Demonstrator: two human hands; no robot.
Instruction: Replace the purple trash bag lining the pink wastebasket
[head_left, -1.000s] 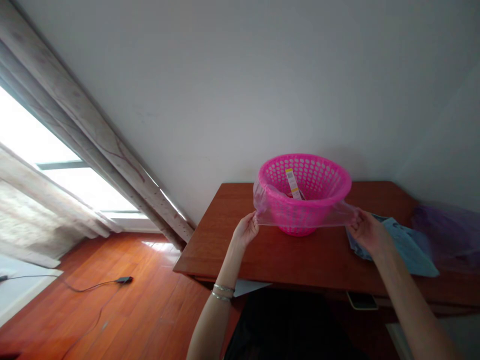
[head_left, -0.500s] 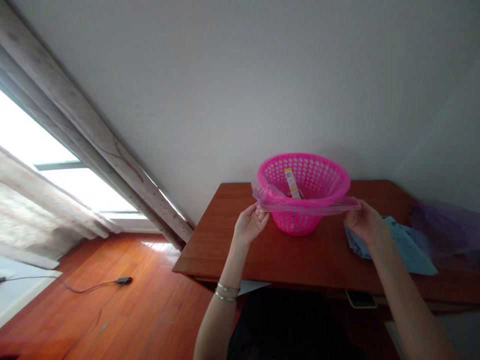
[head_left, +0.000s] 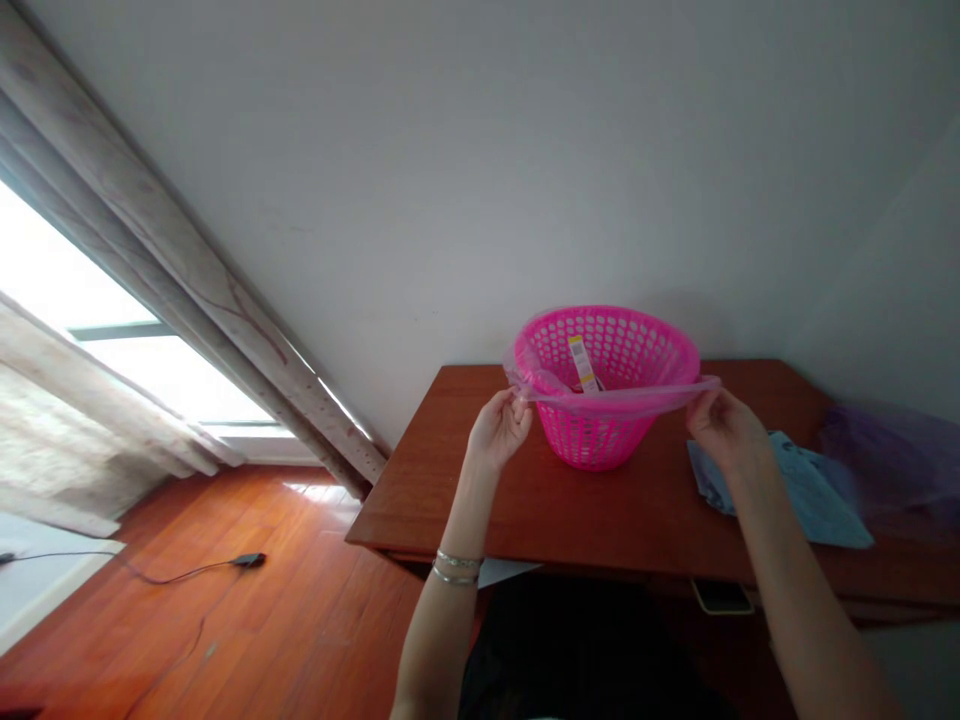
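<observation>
Left hand (head_left: 501, 430) and right hand (head_left: 726, 428) pinch sheer film (head_left: 615, 403) stretched between them, pink basket (head_left: 596, 440) just beyond

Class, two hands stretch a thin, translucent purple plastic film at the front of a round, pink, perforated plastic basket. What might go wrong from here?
1. The film, drawn tight between the left hand and right hand, might tear or slip free.
2. The basket might slide or tip if the film is tugged, since neither hand appears to grip its wall.
3. Leaning inside, the narrow, white-and-yellow item might topple if the basket jolts.
</observation>
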